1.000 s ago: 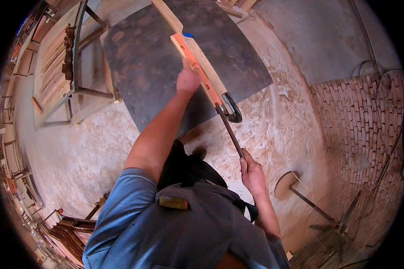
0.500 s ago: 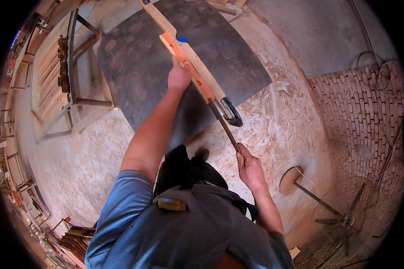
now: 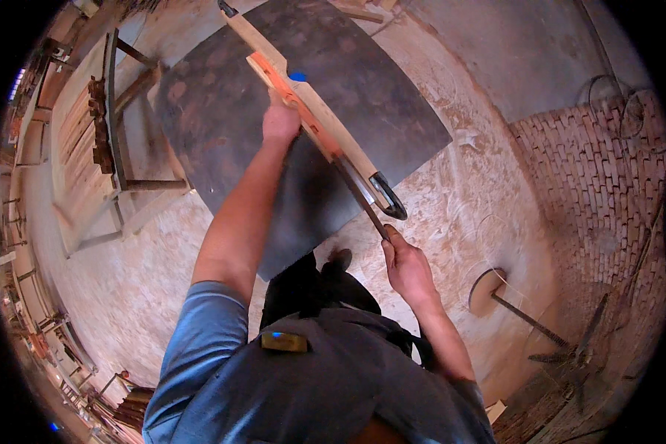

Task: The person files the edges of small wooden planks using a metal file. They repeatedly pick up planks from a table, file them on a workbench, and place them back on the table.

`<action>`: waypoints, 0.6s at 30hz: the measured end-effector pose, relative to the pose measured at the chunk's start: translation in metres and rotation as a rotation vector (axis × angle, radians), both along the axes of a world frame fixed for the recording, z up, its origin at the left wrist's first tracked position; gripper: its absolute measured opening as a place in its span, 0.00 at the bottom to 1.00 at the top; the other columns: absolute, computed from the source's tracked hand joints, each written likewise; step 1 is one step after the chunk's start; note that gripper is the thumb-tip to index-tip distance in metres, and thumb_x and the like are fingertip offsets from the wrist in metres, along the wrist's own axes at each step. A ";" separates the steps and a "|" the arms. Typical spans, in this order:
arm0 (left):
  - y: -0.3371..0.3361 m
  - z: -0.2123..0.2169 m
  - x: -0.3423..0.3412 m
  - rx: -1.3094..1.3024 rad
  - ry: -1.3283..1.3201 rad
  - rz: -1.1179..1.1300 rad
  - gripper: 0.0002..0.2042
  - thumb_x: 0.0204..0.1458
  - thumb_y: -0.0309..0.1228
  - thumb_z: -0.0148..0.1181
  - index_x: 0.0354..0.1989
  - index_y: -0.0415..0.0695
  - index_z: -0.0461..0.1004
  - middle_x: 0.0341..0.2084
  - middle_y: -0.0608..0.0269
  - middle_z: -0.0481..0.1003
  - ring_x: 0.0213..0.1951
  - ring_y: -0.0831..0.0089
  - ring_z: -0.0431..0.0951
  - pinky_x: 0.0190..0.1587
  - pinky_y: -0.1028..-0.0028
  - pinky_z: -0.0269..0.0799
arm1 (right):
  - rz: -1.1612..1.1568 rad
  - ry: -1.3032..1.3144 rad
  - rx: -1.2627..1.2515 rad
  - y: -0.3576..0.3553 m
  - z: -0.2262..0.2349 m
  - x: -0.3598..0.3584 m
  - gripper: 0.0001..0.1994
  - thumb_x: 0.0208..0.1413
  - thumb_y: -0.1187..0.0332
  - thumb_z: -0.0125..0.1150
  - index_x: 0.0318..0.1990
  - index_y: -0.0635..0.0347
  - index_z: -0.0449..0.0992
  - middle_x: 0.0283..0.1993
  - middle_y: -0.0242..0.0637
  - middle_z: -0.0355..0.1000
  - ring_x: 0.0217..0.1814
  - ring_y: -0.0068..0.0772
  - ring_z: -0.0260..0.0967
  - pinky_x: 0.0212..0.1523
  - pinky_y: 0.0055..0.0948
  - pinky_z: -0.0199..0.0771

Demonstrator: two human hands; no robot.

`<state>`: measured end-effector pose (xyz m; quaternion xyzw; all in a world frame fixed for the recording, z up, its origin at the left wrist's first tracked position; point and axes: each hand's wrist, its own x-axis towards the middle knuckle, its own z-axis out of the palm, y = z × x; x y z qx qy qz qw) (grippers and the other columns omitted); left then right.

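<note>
Wooden plank (image 3: 314, 111), pale with an orange-red strip along it, is held up in the air over a dark square board (image 3: 229, 126) that lies on the sawdust floor (image 3: 126, 296). Its long axis runs diagonally, from the upper left near the top of the picture down to the lower right. At the lower right end sits a dark metal clamp hook (image 3: 388, 196), and a thin dark rod (image 3: 362, 203) runs on from there along the same line toward the person.

Left hand (image 3: 281, 122) is wrapped around the plank about midway, fingers closed on its left edge, arm stretched out straight. Right hand (image 3: 405, 266) is closed on the near end of the rod, just below the hook, elbow bent, so it is the hand nearer the body. Both hands lie on the one diagonal line, left far, right near.

Further out: a wooden frame with slats (image 3: 89, 148) lies left of the board, a brick wall (image 3: 592, 192) rises at the right, and a round disc on a metal stick (image 3: 488, 292) lies on the floor beside the right forearm.
</note>
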<state>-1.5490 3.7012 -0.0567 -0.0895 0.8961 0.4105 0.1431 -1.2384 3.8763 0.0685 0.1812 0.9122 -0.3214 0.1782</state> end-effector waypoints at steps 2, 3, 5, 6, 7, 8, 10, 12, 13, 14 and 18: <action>-0.004 -0.003 -0.008 -0.012 0.004 -0.004 0.33 0.58 0.38 0.49 0.69 0.44 0.44 0.46 0.36 0.74 0.50 0.43 0.74 0.52 0.54 0.69 | 0.007 0.014 -0.001 -0.002 -0.003 -0.005 0.18 0.63 0.63 0.50 0.58 0.57 0.68 0.35 0.58 0.75 0.37 0.61 0.73 0.37 0.53 0.72; -0.006 -0.005 -0.013 -0.017 0.007 -0.005 0.33 0.58 0.38 0.50 0.69 0.45 0.44 0.46 0.36 0.74 0.50 0.43 0.74 0.52 0.54 0.69 | 0.007 0.007 0.004 -0.004 -0.004 -0.008 0.18 0.64 0.63 0.49 0.58 0.57 0.68 0.35 0.58 0.75 0.37 0.61 0.73 0.37 0.53 0.72; -0.008 -0.007 -0.020 -0.007 0.008 -0.003 0.32 0.58 0.38 0.50 0.68 0.44 0.46 0.45 0.36 0.75 0.49 0.43 0.75 0.51 0.54 0.69 | 0.007 -0.006 0.013 -0.007 -0.005 -0.013 0.18 0.64 0.62 0.49 0.59 0.57 0.68 0.35 0.57 0.75 0.37 0.61 0.73 0.38 0.53 0.72; -0.009 -0.007 -0.023 -0.003 0.008 -0.001 0.31 0.58 0.38 0.50 0.67 0.43 0.47 0.44 0.36 0.75 0.48 0.43 0.75 0.51 0.54 0.69 | 0.003 -0.009 0.008 -0.009 -0.004 -0.016 0.18 0.64 0.62 0.48 0.59 0.57 0.67 0.35 0.58 0.75 0.37 0.61 0.73 0.38 0.53 0.72; -0.010 -0.006 -0.026 -0.021 0.013 -0.008 0.30 0.58 0.38 0.50 0.66 0.42 0.48 0.43 0.36 0.75 0.48 0.43 0.75 0.51 0.54 0.70 | -0.002 -0.011 0.002 -0.011 -0.002 -0.021 0.18 0.64 0.62 0.48 0.59 0.56 0.67 0.35 0.58 0.75 0.37 0.61 0.73 0.38 0.53 0.72; -0.008 0.006 -0.025 -0.037 0.019 -0.015 0.30 0.58 0.38 0.50 0.66 0.41 0.49 0.42 0.36 0.76 0.47 0.43 0.76 0.50 0.54 0.70 | -0.006 -0.014 -0.002 -0.012 -0.001 -0.024 0.18 0.64 0.62 0.48 0.59 0.56 0.67 0.35 0.58 0.75 0.38 0.61 0.73 0.38 0.53 0.72; -0.009 0.005 -0.033 -0.052 0.033 -0.020 0.28 0.57 0.37 0.50 0.64 0.40 0.51 0.41 0.37 0.76 0.46 0.42 0.76 0.50 0.54 0.70 | 0.004 -0.017 0.006 -0.014 -0.005 -0.032 0.19 0.64 0.61 0.48 0.59 0.57 0.67 0.35 0.58 0.75 0.37 0.61 0.73 0.38 0.53 0.73; -0.020 -0.009 -0.048 -0.049 0.048 -0.001 0.27 0.57 0.37 0.51 0.62 0.40 0.52 0.39 0.37 0.77 0.45 0.43 0.77 0.49 0.54 0.71 | 0.023 0.004 0.017 -0.018 -0.008 -0.039 0.19 0.64 0.62 0.48 0.59 0.57 0.67 0.34 0.58 0.75 0.37 0.60 0.73 0.37 0.53 0.73; -0.024 -0.014 -0.055 -0.031 0.031 0.003 0.27 0.57 0.36 0.51 0.63 0.40 0.52 0.40 0.37 0.77 0.45 0.43 0.76 0.50 0.54 0.70 | 0.028 0.027 0.025 -0.020 -0.011 -0.042 0.19 0.64 0.62 0.48 0.59 0.57 0.67 0.34 0.58 0.75 0.36 0.60 0.74 0.37 0.53 0.73; -0.026 -0.015 -0.061 -0.011 0.015 0.003 0.27 0.57 0.36 0.51 0.63 0.40 0.52 0.40 0.37 0.77 0.46 0.43 0.76 0.50 0.54 0.70 | 0.029 0.049 0.034 -0.021 -0.013 -0.045 0.19 0.64 0.62 0.49 0.59 0.57 0.67 0.34 0.57 0.75 0.36 0.60 0.74 0.36 0.53 0.73; -0.028 -0.016 -0.073 -0.106 0.154 -0.029 0.27 0.56 0.35 0.50 0.63 0.40 0.52 0.42 0.36 0.76 0.47 0.43 0.76 0.51 0.53 0.70 | 0.044 0.094 0.057 -0.028 -0.015 -0.060 0.17 0.63 0.63 0.50 0.57 0.58 0.68 0.33 0.57 0.75 0.36 0.60 0.74 0.36 0.52 0.73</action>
